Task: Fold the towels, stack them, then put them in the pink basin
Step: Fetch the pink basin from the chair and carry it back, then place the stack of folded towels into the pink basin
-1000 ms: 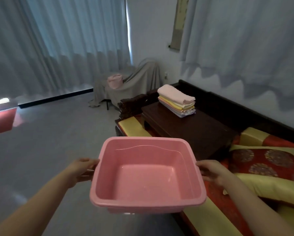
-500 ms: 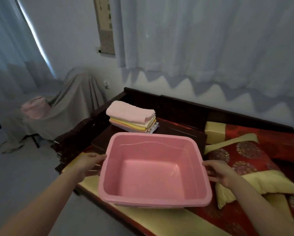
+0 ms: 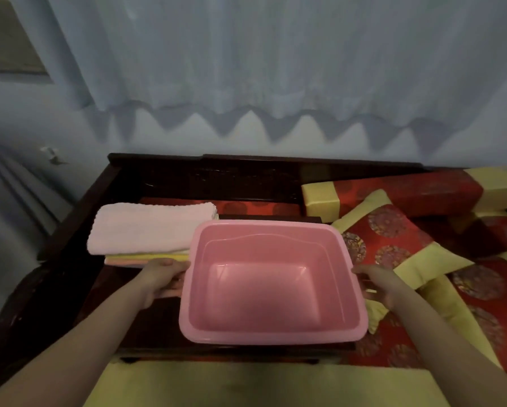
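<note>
Pink plastic forms the basin [image 3: 271, 284], which is held from both sides above the dark wooden surface [image 3: 155, 324]; whether its base already touches the wood cannot be told. The left hand [image 3: 162, 277] is closed on the basin's left rim, with the thumb laid on top and the fingers curled under the edge. The right hand [image 3: 375, 284] is closed on the right rim in the same way, its fingers partly hidden below the lip. Nothing is seen inside the basin; its smooth bottom is lit evenly.

Just left of the basin, a stack of folded towels [image 3: 146, 233] is set on the same surface. A pale pink towel is laid on top, and yellow and pinkish layers are visible beneath it at the near edge. The stack's right end is overlapped in the view by the basin's far left corner, so it cannot be told whether the two touch.

To the right, red cushions [image 3: 393, 230] with round gold patterns and yellow borders are piled on the seat, and a long bolster [image 3: 407, 190] in the same red and yellow is laid along the dark carved backrest [image 3: 205, 177]. A yellow seat pad [image 3: 246, 383] is spread across the near foreground. Behind the furniture, a pale curtain [image 3: 261, 54] with a scalloped hem is hung against the wall.
</note>
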The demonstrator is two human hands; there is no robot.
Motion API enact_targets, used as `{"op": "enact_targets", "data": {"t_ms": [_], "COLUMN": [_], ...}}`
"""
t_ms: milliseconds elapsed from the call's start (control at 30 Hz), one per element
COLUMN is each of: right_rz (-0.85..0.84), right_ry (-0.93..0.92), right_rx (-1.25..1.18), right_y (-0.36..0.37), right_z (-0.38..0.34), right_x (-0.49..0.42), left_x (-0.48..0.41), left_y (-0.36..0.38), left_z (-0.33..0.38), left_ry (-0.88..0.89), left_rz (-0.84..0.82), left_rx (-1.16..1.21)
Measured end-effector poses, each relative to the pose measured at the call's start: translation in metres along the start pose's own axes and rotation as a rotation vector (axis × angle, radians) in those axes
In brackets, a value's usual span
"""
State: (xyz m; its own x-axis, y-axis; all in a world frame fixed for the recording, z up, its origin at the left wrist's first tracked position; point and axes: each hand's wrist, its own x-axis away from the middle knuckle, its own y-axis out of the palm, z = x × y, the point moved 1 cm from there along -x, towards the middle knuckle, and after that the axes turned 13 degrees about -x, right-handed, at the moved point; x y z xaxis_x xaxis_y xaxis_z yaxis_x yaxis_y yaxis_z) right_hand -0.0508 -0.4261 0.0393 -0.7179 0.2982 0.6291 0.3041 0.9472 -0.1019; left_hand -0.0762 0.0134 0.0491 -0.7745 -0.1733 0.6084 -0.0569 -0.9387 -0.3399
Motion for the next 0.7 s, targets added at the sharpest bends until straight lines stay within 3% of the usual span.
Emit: {"op": "enact_targets", "data": {"t_ms": [300,567,700], "right_rz": [0.081,0.02,0.157], "right_ry": [0.01,0.029,-0.195], "right_rx": [0.016,0.117,0.166], "right_y": [-0.006,-0.01,0.014], "right_z": [-0.01,-0.023,-0.064], "right_x": [-0.022,-0.024,-0.027], "left_x": [-0.043,-0.048,-0.061], "left_y": [0.007,0.006,-0.028], "left_z": [0.012,0.02,0.034], "left_ry": [-0.011,-0.002,0.01], "left_rz": [-0.238,-0.333,-0.225], "left_rx": [-0.037,-0.053,-0.058]}}
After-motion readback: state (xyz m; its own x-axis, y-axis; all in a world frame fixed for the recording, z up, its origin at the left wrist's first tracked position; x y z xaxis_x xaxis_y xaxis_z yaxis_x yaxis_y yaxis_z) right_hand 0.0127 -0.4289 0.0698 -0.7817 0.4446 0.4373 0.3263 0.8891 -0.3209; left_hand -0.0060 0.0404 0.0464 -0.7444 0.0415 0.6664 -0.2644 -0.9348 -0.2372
